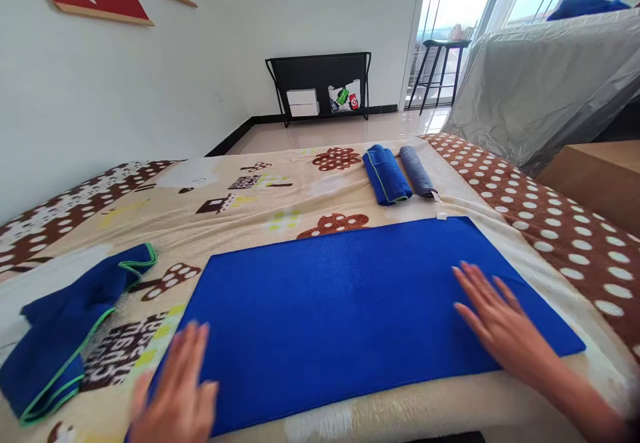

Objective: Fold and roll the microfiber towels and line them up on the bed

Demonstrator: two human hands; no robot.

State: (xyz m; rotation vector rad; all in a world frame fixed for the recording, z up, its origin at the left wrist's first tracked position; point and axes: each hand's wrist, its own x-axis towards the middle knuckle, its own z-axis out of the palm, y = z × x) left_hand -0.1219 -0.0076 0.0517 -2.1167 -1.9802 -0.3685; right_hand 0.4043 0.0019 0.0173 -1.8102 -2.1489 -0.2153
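Note:
A blue towel (330,316) lies spread flat on the patterned blanket (240,223), with a small white tag on its far edge. My left hand (177,389), slightly blurred, is over the towel's near left corner, fingers stretched out and holding nothing. Over the right part of the towel is my right hand (500,323), open, its fingers spread; whether it presses on the cloth I cannot tell. Beyond the far edge lie a rolled blue towel (386,175) with green trim and a rolled grey towel (418,171). A crumpled dark blue towel (75,329) with green edging rests at the left.
A black rack (320,69) holding a white box and a printed bag stands by the far wall. At the right are a cardboard box (595,176) and a plastic-covered piece of furniture (545,76). A dark stool (440,63) stands near the window.

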